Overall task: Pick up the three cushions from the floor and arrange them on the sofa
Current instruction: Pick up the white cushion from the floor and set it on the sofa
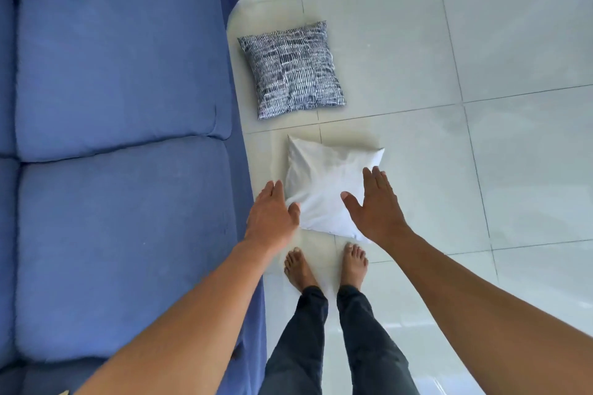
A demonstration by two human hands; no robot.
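Head view: a person is standing barefoot on the tiled floor [481,42], looking down past both outstretched arms.
Left hand [272,218]: is reaching down with fingers spread and empty, its thumb lying over the white cushion's left edge; actual contact cannot be told.
Right hand [375,205]: is hovering flat and spread over the cushion's right side, gripping nothing.
White cushion [324,189]: is lying flat on the floor just ahead of the bare feet [324,266], close to the front edge of the sofa.
Patterned cushion [292,69]: is resting farther ahead on the floor, apart from the white one and likewise near the sofa's front edge.
Third cushion: is not showing in this view.
Blue sofa [118,106]: is filling the left side, its two seat pads carrying no cushions.
Step in hand: judging from the hands bracketing it, the white cushion is being approached for the first pickup.
Doing it well: both hands should be closing on opposite side edges together, pressing inward so the soft filling does not sag or slip, then lifting and swinging left onto a seat pad.
Progress: the task appears to be barely starting.
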